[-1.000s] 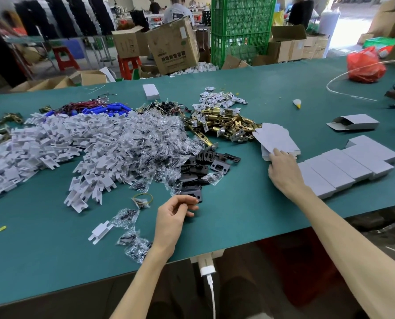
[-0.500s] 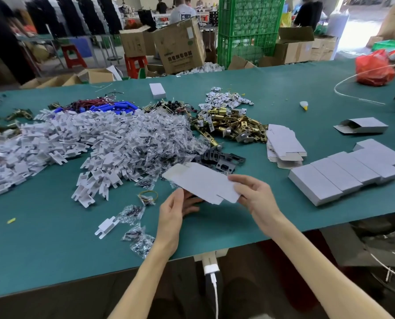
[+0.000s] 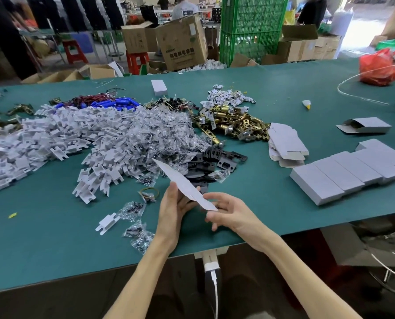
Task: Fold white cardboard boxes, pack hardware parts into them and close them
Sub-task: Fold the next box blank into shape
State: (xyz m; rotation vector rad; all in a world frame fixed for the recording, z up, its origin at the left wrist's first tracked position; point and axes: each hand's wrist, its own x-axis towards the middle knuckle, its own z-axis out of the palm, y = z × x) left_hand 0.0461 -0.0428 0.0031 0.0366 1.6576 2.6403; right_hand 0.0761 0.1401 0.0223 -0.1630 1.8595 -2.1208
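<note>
A flat white box blank (image 3: 180, 183) is held tilted above the green table (image 3: 54, 238), near its front edge. My left hand (image 3: 174, 207) grips it from the left and my right hand (image 3: 228, 210) pinches its near end. A stack of flat blanks (image 3: 286, 143) lies to the right, with a row of closed white boxes (image 3: 348, 173) beyond it. Black plates (image 3: 214, 160), brass latches (image 3: 235, 120), bagged screws (image 3: 155, 139) and white plastic parts (image 3: 60, 139) lie in heaps behind my hands.
A half-open white box (image 3: 366, 126) lies far right, a small white box (image 3: 159, 87) at the back. Loose screw bags (image 3: 137, 231) and one white part (image 3: 108, 223) lie by my left wrist. A red bag (image 3: 378, 70), cartons and a green crate (image 3: 249, 26) stand behind.
My right hand took a blank off the stack and carried it to the middle. My left hand came up and took hold of it, and the blank has tipped from flat to edge-on.
</note>
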